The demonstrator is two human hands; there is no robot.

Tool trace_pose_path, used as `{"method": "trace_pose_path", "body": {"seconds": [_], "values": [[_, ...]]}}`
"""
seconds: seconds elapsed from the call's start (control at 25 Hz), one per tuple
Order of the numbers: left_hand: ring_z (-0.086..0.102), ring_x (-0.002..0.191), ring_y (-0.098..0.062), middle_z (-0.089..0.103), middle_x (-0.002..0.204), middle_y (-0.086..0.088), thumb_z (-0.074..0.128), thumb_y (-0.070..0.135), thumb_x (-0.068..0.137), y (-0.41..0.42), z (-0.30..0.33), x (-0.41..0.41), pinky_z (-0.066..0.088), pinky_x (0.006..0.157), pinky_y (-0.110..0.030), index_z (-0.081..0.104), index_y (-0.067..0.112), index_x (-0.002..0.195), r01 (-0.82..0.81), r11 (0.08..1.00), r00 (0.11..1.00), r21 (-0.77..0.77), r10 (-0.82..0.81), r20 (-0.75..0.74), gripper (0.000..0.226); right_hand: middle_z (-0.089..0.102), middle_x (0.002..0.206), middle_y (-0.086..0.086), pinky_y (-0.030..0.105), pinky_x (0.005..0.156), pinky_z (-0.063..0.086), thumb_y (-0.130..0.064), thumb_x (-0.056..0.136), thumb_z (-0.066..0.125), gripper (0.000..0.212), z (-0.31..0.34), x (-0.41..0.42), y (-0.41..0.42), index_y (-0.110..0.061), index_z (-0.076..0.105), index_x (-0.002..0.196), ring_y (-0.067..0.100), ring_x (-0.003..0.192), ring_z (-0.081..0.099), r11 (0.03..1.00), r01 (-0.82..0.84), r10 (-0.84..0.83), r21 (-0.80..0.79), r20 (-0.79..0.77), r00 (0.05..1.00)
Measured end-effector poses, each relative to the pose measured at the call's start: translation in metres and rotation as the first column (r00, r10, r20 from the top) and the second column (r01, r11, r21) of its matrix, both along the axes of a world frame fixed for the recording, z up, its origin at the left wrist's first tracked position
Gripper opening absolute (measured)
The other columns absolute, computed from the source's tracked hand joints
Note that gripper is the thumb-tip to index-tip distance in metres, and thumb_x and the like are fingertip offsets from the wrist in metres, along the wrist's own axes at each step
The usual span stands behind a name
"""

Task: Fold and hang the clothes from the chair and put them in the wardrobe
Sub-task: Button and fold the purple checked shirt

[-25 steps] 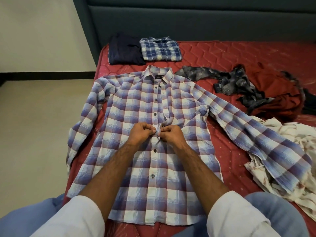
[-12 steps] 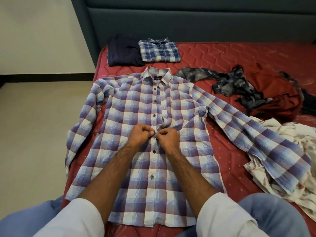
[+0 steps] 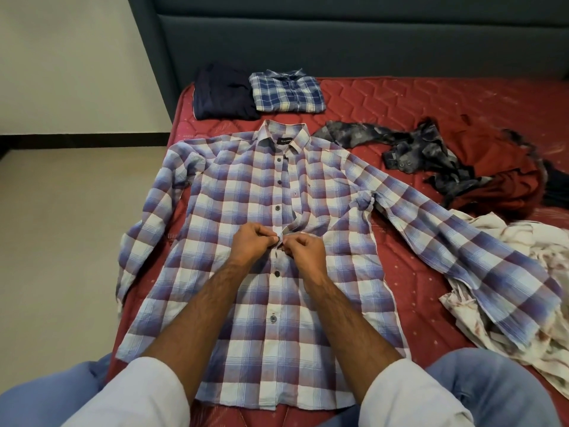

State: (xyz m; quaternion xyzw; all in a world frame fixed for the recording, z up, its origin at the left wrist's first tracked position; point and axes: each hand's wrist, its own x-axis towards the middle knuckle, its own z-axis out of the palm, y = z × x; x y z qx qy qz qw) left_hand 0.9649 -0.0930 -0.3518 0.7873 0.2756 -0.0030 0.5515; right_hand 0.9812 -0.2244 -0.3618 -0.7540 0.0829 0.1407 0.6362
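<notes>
A plaid shirt (image 3: pixel 246 217) in blue, purple and white lies flat and face up on the red mattress (image 3: pixel 415 112), its collar toward the headboard (image 3: pixel 338 41) and its hem at the near edge. Its one sleeve lies along the left edge of the mattress; the other sleeve stretches to the right and rests on a crumpled white cloth (image 3: pixel 523 343) near the right edge. The left hand (image 3: pixel 251 243) and the right hand (image 3: pixel 306 251) meet at the middle of the button strip, both with curled fingers that pinch the fabric of the shirt there. Near the far left corner lie a folded dark garment (image 3: pixel 221 94) and a folded blue checked shirt (image 3: pixel 288 92), touching each other. A grey patterned garment (image 3: pixel 425 152) and a red one (image 3: pixel 505 180) lie crumpled toward the right edge.
</notes>
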Motion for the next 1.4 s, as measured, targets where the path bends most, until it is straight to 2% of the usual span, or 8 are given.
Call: {"method": "trace_pose_path", "body": {"seconds": [0.12, 0.32, 0.52, 0.84, 0.96, 1.16, 1.24, 1.4], "values": [[0.070, 0.088, -0.016, 0.073, 0.094, -0.004, 0.071, 0.007, 0.092, 0.003, 0.001, -0.002, 0.059, 0.087, -0.033, 0.073, 0.013, 0.090, 0.020, 1.000, 1.000, -0.022, -0.020, 0.000, 0.007, 0.078, 0.085, -0.004, 0.032, 0.085, 0.062, -0.010, 0.089, 0.076, 0.006, -0.003, -0.002, 0.001, -0.013, 0.080, 0.092, 0.012, 0.084, 0.074, 1.000, 0.007, -0.007, 0.013, 0.015, 1.000], [0.062, 0.066, -0.016, 0.070, 0.078, -0.006, 0.070, 0.019, 0.095, 0.006, 0.004, -0.004, 0.052, 0.052, -0.023, 0.074, 0.010, 0.088, -0.013, 0.987, 0.999, -0.161, 0.008, -0.032, 0.012, 0.077, 0.080, -0.006, 0.034, 0.081, 0.063, -0.024, 0.082, 0.085, 0.012, -0.002, 0.000, 0.008, -0.016, 0.080, 0.088, 0.012, 0.079, 0.075, 0.999, 0.003, -0.002, -0.046, 0.018, 1.000], [0.066, 0.089, -0.016, 0.073, 0.095, -0.001, 0.070, 0.018, 0.095, 0.000, -0.006, 0.000, 0.056, 0.084, -0.032, 0.074, 0.012, 0.097, -0.027, 0.999, 1.000, 0.032, 0.026, 0.009, 0.007, 0.072, 0.076, -0.008, 0.030, 0.080, 0.061, -0.025, 0.085, 0.081, 0.009, 0.002, 0.004, 0.008, -0.017, 0.077, 0.086, 0.010, 0.077, 0.070, 0.973, -0.086, 0.099, -0.214, 0.048, 0.994], [0.063, 0.089, -0.012, 0.067, 0.094, 0.005, 0.066, 0.019, 0.098, -0.002, -0.018, -0.003, 0.048, 0.076, -0.024, 0.064, 0.017, 0.098, 0.028, 0.966, 0.997, 0.257, -0.047, 0.067, 0.003, 0.068, 0.082, -0.007, 0.037, 0.078, 0.056, -0.031, 0.088, 0.069, 0.007, 0.001, 0.009, 0.019, -0.023, 0.068, 0.087, 0.014, 0.081, 0.064, 0.920, -0.066, 0.065, -0.387, -0.017, 0.998], [0.062, 0.087, -0.012, 0.065, 0.094, 0.001, 0.066, 0.013, 0.097, 0.000, -0.013, -0.002, 0.045, 0.070, -0.019, 0.060, 0.017, 0.101, 0.086, 0.965, 0.994, 0.247, -0.101, 0.047, 0.008, 0.068, 0.083, -0.008, 0.036, 0.079, 0.056, -0.030, 0.090, 0.065, 0.005, 0.000, 0.009, 0.018, -0.025, 0.068, 0.090, 0.012, 0.080, 0.063, 0.908, -0.087, 0.090, -0.410, -0.011, 0.996], [0.063, 0.081, -0.014, 0.066, 0.090, -0.002, 0.070, 0.014, 0.093, 0.004, -0.008, 0.000, 0.047, 0.065, -0.020, 0.057, 0.017, 0.107, 0.152, 0.961, 0.988, 0.233, -0.153, -0.012, 0.020, 0.071, 0.083, 0.002, 0.037, 0.078, 0.060, -0.025, 0.094, 0.062, 0.013, 0.004, 0.018, 0.009, -0.017, 0.072, 0.093, 0.016, 0.075, 0.067, 0.815, -0.262, 0.304, -0.517, -0.004, 0.953], [0.064, 0.084, -0.013, 0.066, 0.093, -0.001, 0.069, 0.014, 0.094, 0.008, -0.010, 0.001, 0.050, 0.068, -0.020, 0.057, 0.017, 0.107, 0.153, 0.962, 0.988, 0.225, -0.156, -0.006, 0.018, 0.071, 0.082, 0.009, 0.045, 0.077, 0.063, -0.020, 0.095, 0.063, 0.011, 0.011, 0.029, 0.004, -0.013, 0.071, 0.091, 0.020, 0.071, 0.068, 0.822, -0.351, 0.363, -0.448, -0.061, 0.930], [0.066, 0.086, -0.014, 0.067, 0.095, 0.000, 0.070, 0.019, 0.095, 0.014, -0.014, 0.006, 0.057, 0.076, -0.026, 0.059, 0.017, 0.102, 0.174, 0.956, 0.984, 0.236, -0.175, -0.020, 0.013, 0.069, 0.090, 0.001, 0.038, 0.087, 0.061, -0.030, 0.102, 0.057, 0.017, 0.040, 0.058, 0.008, -0.016, 0.066, 0.101, 0.015, 0.077, 0.067, 0.729, -0.224, 0.420, -0.647, 0.165, 0.892]]}}
